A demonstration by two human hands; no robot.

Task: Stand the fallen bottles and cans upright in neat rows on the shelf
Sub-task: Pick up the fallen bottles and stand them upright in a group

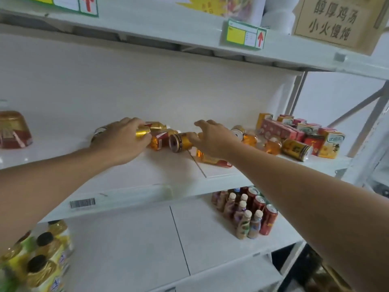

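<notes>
Both arms were stretched out over the middle shelf point(147, 175) toward the toppled pile at about twelve o'clock. The left hand point(120, 140) was curled round a gold can point(143, 132) lying on its side. The right hand point(212, 138) was spread, fingers apart, its fingertips touching a second gold can point(181, 142), also down flat. A firm wrap round each can's middle was called for before any tipping up, lest it roll into the amber bottles point(271, 145) at two o'clock.
</notes>
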